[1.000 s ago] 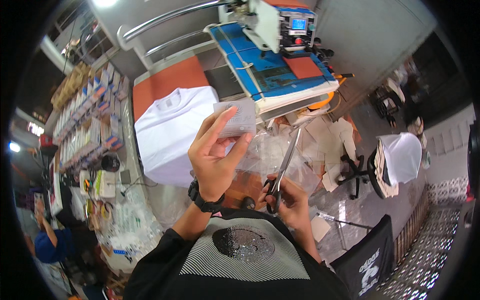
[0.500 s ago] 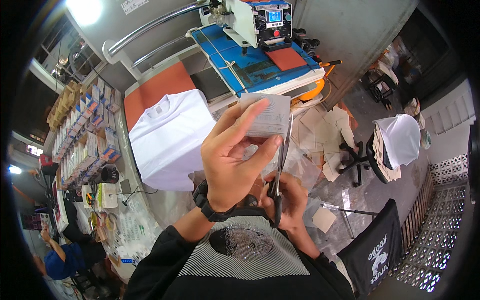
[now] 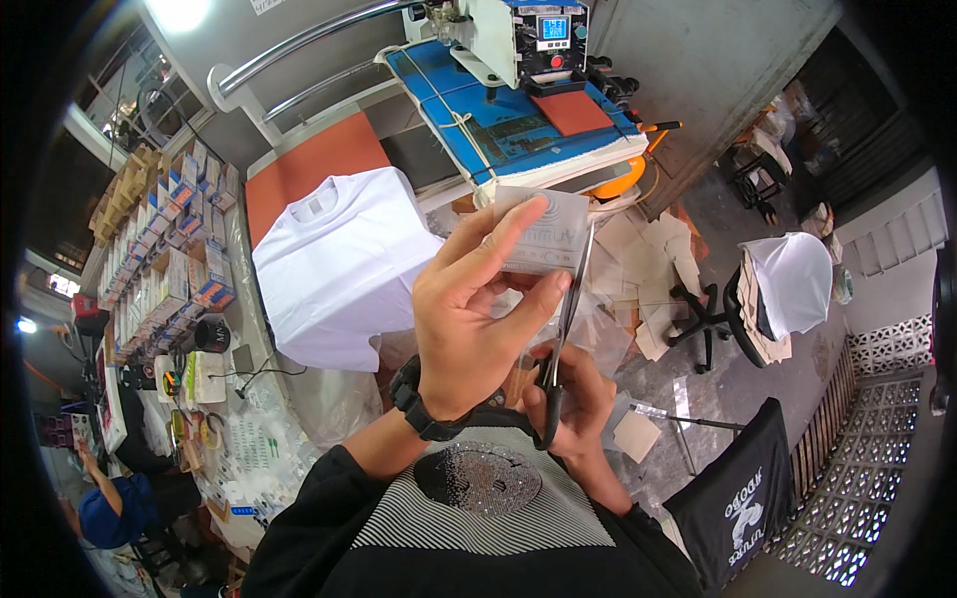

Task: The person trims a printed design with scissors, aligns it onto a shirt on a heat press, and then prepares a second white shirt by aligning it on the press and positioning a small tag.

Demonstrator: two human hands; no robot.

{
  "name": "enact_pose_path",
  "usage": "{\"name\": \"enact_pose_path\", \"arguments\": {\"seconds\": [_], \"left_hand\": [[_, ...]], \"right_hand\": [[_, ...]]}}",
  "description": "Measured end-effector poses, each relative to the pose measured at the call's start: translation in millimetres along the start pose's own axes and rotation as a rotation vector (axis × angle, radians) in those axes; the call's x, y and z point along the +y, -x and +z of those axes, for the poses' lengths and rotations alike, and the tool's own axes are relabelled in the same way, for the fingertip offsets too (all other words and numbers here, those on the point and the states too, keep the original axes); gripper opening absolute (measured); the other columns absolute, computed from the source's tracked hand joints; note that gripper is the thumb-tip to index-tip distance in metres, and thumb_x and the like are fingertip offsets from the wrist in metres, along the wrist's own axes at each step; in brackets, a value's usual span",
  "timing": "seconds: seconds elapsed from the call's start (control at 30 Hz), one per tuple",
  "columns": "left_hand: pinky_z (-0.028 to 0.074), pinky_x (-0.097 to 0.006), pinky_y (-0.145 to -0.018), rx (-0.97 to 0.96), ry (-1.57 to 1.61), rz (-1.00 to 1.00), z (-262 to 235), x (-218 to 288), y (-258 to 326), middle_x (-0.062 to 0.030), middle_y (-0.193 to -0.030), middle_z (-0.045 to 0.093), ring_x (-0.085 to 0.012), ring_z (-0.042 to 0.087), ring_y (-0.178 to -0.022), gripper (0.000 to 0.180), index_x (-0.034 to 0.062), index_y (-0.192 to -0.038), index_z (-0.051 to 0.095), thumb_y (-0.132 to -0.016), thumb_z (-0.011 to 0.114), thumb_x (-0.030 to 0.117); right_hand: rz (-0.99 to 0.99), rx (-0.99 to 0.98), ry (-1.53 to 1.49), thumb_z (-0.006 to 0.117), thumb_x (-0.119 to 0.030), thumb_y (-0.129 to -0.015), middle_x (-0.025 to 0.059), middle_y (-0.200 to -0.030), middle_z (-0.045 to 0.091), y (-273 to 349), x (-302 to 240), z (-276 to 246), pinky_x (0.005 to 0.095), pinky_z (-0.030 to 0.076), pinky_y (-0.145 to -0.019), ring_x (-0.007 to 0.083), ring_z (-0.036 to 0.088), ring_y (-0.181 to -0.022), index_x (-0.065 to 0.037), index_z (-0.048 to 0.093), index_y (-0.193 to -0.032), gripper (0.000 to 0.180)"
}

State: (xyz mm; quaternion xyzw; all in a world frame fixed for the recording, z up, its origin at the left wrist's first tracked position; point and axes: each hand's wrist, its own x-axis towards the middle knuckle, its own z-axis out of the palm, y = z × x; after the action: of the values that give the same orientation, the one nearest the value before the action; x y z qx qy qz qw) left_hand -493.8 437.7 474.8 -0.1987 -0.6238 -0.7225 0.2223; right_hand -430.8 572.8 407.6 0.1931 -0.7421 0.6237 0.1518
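Observation:
My left hand (image 3: 474, 309), with a black watch on its wrist, is closed on a small translucent printed film (image 3: 550, 221). Its thumb and fingers pinch the sheet from the left and below. In my right hand (image 3: 578, 399) is a pair of black-handled scissors (image 3: 570, 311), blades pointing up. They run along the film's right edge, with the blades nearly together. Whether they bite into the sheet I cannot tell. To the left of my hands a white T-shirt (image 3: 339, 264) lies on the red-brown pad of the press.
A heat press with a blue upper plate (image 3: 478, 110) stands ahead. Boxes (image 3: 169, 249) stack at the left, above a cluttered table (image 3: 269, 439). Brown sheets (image 3: 648, 269) litter the floor at right, near a chair (image 3: 748, 309). Another person (image 3: 110, 508) is at far left.
The view has shifted slightly. My left hand and the film have moved a little to the right, and the scissors' blades look closer together.

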Motion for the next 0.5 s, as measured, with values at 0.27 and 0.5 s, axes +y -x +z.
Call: {"name": "enact_pose_path", "arguments": {"seconds": [0.27,0.5], "left_hand": [[0.055,-0.027,-0.086,-0.036,-0.013,-0.036,0.5,4.0,5.2,-0.0131,-0.127,0.054,-0.0188,0.06,-0.11,0.055,-0.006,-0.132,0.054,-0.079,0.07,-0.011],[0.056,-0.028,-0.086,-0.045,-0.04,-0.038,0.0,5.1,6.7,-0.0132,-0.127,0.054,-0.0192,0.06,-0.111,0.055,-0.0056,-0.132,0.054,-0.08,0.07,-0.011]], "right_hand": [[0.03,0.047,0.0,0.075,-0.011,-0.077,0.0024,-0.066,0.061,9.4,3.1,0.7,0.0214,0.042,-0.051,0.0076,0.054,-0.054,0.004,0.06,-0.111,0.04],[-0.036,0.096,0.026,0.076,-0.009,-0.075,0.0016,-0.065,0.061,11.8,6.6,3.6,0.0205,0.041,-0.05,0.0067,0.053,-0.053,0.003,0.061,-0.11,0.041]]}}
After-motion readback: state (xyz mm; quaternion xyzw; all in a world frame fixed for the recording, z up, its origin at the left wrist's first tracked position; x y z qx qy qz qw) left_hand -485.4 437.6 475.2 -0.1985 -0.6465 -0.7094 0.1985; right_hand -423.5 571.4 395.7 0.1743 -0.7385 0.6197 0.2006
